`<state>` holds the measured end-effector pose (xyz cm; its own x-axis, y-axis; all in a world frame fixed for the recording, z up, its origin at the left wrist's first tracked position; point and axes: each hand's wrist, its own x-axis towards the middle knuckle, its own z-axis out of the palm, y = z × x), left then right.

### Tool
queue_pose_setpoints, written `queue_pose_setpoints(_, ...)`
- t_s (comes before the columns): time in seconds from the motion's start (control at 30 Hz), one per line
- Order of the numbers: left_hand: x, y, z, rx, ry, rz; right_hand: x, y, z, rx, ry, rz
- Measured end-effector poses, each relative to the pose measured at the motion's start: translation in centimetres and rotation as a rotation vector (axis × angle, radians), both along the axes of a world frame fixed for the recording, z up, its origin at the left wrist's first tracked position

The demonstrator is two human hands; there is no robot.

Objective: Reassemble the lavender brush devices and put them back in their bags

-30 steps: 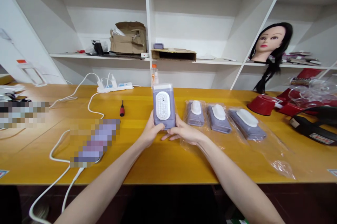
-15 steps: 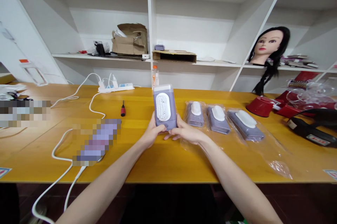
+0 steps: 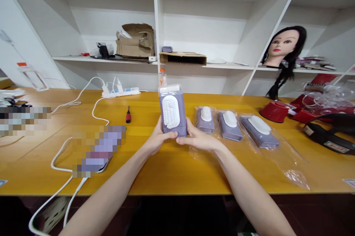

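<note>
Both my hands grip a lilac rectangular block (image 3: pixel 172 112) with a white oval bristle brush on its face, held upright just above the yellow wooden table (image 3: pixel 172 169). My left hand (image 3: pixel 160 136) cups its lower left side, and my right hand (image 3: pixel 197 139) holds its lower right corner. Just right of my right hand lie several similar lilac units in clear plastic bags: one (image 3: pixel 205 119), another (image 3: pixel 230 126) and a third (image 3: pixel 259 129). Each has a white oval top. A pixelated, blurred object (image 3: pixel 98 151) with a white cable lies left of my hands.
A black-handled, red screwdriver (image 3: pixel 128 116) and a white power strip (image 3: pixel 120 92) with cables are on the table. Red pieces (image 3: pixel 274 112) and a black strap (image 3: pixel 324 136) are at right. White shelves behind hold a cardboard box (image 3: pixel 135 42) and a mannequin head (image 3: pixel 283 45).
The held block has risen slightly and twisted, its top leaning left so the brush's bristles show from the side. My fingers have shifted lower on its sides.
</note>
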<state>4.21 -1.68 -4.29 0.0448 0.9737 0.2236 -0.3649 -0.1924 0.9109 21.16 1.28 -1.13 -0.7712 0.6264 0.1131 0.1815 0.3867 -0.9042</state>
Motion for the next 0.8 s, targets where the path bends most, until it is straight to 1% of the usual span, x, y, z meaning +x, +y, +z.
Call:
queue_pose_setpoints(0.17, 0.1, 0.0, 0.3, 0.059, 0.015, 0.075, -0.4, -0.4, -0.1, -0.042, 0.021, -0.022)
queue_pose_setpoints(0.23, 0.0, -0.1, 0.5, 0.079, 0.022, 0.074, -0.3, -0.5, 0.4, -0.075, 0.032, -0.017)
queue_pose_setpoints(0.3, -0.1, -0.2, 0.6, 0.054, 0.023, 0.035, 0.1, -0.5, 1.1, -0.159, 0.088, -0.012)
queue_pose_setpoints(0.37, -0.1, -0.5, 0.4, -0.029, 0.011, -0.075, 0.6, -0.2, 1.8, -0.259, 0.198, -0.071)
queue_pose_setpoints(0.43, 0.0, -0.9, -0.1, -0.139, -0.017, -0.251, 0.9, 0.1, 2.1, -0.322, 0.342, -0.197)
queue_pose_setpoints(0.5, 0.3, -1.2, -0.7, -0.216, -0.06, -0.432, 0.8, 0.3, 1.9, -0.357, 0.468, -0.298)
queue_pose_setpoints(0.53, 0.4, -1.4, -1.0, -0.233, -0.084, -0.502, 0.7, 0.4, 1.7, -0.379, 0.522, -0.322)
queue_pose_setpoints(0.57, 0.6, -1.5, -1.1, -0.245, -0.106, -0.556, 0.4, 0.4, 1.5, -0.403, 0.573, -0.337)
queue_pose_setpoints(0.6, 0.7, -1.6, -1.2, -0.254, -0.122, -0.583, 0.1, 0.4, 1.3, -0.423, 0.621, -0.349)
queue_pose_setpoints(0.7, 0.8, -1.5, -0.8, -0.308, -0.123, -0.553, -0.8, 0.4, 0.9, -0.422, 0.713, -0.43)
queue_pose_setpoints(0.8, 0.8, -1.3, -0.1, -0.35, -0.044, -0.463, -1.3, 0.6, 0.8, -0.398, 0.687, -0.593)
